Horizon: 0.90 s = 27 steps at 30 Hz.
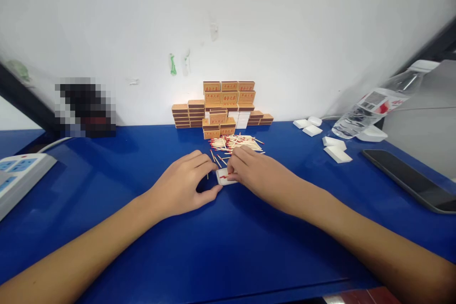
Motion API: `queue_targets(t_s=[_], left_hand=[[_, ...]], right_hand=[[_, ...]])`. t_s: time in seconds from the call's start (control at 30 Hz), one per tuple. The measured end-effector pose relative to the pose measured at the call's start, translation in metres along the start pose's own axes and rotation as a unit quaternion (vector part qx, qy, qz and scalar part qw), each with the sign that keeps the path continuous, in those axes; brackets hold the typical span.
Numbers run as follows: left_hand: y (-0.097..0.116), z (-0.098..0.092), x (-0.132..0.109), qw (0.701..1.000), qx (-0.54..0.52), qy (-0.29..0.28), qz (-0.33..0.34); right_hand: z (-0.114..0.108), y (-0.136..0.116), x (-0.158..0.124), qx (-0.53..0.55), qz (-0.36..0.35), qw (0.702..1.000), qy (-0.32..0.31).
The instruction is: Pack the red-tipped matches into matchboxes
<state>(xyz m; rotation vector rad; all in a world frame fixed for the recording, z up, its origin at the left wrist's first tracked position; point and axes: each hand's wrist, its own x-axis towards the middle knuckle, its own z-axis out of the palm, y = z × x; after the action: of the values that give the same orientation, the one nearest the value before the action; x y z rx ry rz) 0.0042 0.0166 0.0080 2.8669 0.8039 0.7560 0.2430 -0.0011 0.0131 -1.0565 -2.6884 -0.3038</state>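
Note:
A small white matchbox tray [223, 181] lies on the blue table with a few red-headed matches in it. At its left end, the thumb and index finger of my left hand [185, 181] curve around the tray and grip its edges. My right hand [251, 168] is closed in a pinch over the tray's right part. Red match heads show at its fingertips, but the fingers hide most of what they hold. Just beyond the hands is a loose pile of matches [237, 142], with several strays on its near side.
Brown matchboxes [229, 99] are stacked against the wall behind the pile. To the right are several white trays [337, 154], a clear plastic bottle [377, 104] leaning on its side, and a black phone [409, 178]. A white power strip [26, 175] sits at the left edge.

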Motion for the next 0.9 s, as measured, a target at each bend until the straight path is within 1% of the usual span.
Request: queue_targets(t_s=[0.1, 0.17, 0.23, 0.3, 0.4, 0.47, 0.53, 0.63, 0.8, 0.9], left_hand=[[0.001, 0.0, 0.0, 1.0, 0.0, -0.006, 0.004], [0.001, 0.0, 0.0, 1.0, 0.004, -0.008, 0.002], [0.001, 0.0, 0.0, 1.0, 0.006, -0.007, 0.0], [0.0, 0.0, 0.0, 1.0, 0.005, -0.003, -0.001], [0.001, 0.0, 0.0, 1.0, 0.006, 0.003, -0.001], [0.001, 0.0, 0.0, 1.0, 0.007, 0.004, 0.0], [0.001, 0.0, 0.0, 1.0, 0.005, 0.003, 0.001], [0.001, -0.001, 0.0, 1.0, 0.001, -0.001, -0.001], [0.001, -0.001, 0.0, 1.0, 0.004, -0.005, 0.006], [0.001, -0.001, 0.0, 1.0, 0.003, -0.004, 0.012]], right_hand=[[0.002, -0.002, 0.002, -0.007, -0.013, 1.0, 0.014], [-0.002, 0.003, 0.0, 0.025, 0.007, 0.999, 0.018], [-0.011, 0.011, -0.003, 0.071, 0.034, 0.997, 0.007], [-0.02, 0.019, -0.007, 0.117, 0.055, 0.991, -0.02], [-0.032, 0.027, -0.011, 0.185, 0.079, 0.976, -0.087], [-0.035, 0.027, -0.013, 0.216, 0.094, 0.964, -0.121], [-0.035, 0.025, -0.014, 0.225, 0.097, 0.96, -0.135], [-0.031, 0.021, -0.013, 0.218, 0.084, 0.963, -0.134], [-0.026, 0.019, -0.01, 0.207, 0.076, 0.97, -0.104], [-0.023, 0.017, -0.009, 0.202, 0.062, 0.972, -0.106]])
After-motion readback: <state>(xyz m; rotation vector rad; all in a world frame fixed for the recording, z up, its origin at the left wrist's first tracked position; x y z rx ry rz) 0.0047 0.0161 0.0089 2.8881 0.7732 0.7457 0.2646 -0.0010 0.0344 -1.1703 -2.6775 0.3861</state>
